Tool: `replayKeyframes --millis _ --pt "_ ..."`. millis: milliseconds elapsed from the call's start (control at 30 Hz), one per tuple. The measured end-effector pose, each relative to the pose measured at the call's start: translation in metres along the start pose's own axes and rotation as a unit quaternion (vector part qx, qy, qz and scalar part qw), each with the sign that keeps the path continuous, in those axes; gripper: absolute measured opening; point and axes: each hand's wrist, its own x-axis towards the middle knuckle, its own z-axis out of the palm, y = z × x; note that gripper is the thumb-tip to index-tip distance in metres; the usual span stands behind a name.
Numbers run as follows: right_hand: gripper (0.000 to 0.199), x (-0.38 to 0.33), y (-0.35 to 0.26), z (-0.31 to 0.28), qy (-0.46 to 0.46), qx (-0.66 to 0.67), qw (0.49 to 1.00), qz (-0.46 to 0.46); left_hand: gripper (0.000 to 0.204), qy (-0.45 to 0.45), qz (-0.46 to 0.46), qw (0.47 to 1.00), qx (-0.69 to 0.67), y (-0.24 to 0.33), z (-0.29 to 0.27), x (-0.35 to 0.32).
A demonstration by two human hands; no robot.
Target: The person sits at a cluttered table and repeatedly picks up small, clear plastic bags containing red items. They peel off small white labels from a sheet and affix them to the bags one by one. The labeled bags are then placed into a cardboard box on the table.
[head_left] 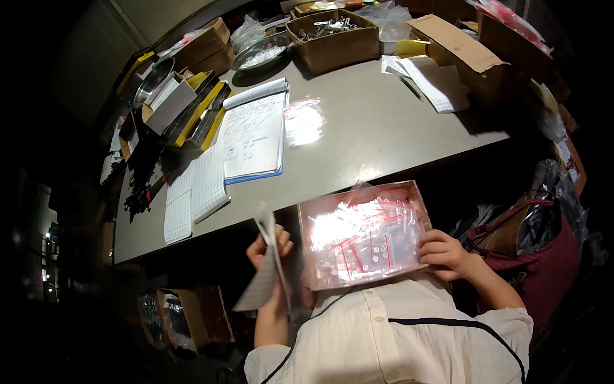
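An open shallow cardboard box (419, 198) rests against my front, just off the table's near edge. Inside lie many clear zip bags (377, 246) with red seal lines, shining under the light. My right hand (444, 255) grips the box's right wall, fingers over the rim. Left of the box, my left hand (279, 246) is closed on some folded paper sheets (261, 288), held upright and partly blurred. These sheets hide some of the fingers.
On the grey table (345, 153) lie an open notepad (256, 134), a gridded booklet (208, 182) and loose clear bags (305, 121). Farther back stand a metal bowl (240, 63), a box of metal parts (339, 51) and papers with a pen (409, 88). A maroon bag (543, 269) sits at right.
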Motion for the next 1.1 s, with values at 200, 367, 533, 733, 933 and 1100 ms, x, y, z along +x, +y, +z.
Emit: replayKeyframes --millis 200,367,533,733,933,1100 --pt "0.017 -0.005 0.038 0.01 -0.067 -0.012 0.998 0.013 0.036 -0.015 0.017 0.984 -0.176 -0.059 -0.034 0.006" --pt "0.021 -0.013 0.047 0.004 -0.15 -0.072 0.984 0.06 0.02 0.044 0.031 0.99 -0.127 -0.081 -0.035 0.001" --pt "0.032 0.034 0.037 -0.012 -0.289 -0.056 0.948 0.119 0.033 0.134 0.004 0.991 -0.027 -0.062 -0.078 -0.021" --pt "0.036 0.102 0.036 -0.035 -0.079 -0.15 0.976 0.137 0.033 0.153 0.005 0.987 0.055 -0.06 -0.071 -0.012" --pt "0.032 0.138 0.061 0.0 0.019 -0.268 0.961 0.07 0.038 0.227 0.086 0.959 0.149 -0.051 -0.059 -0.025" --pt "0.033 0.138 0.046 -0.002 0.079 -0.143 0.987 -0.001 0.049 0.279 0.207 0.911 0.222 -0.014 -0.021 -0.034"
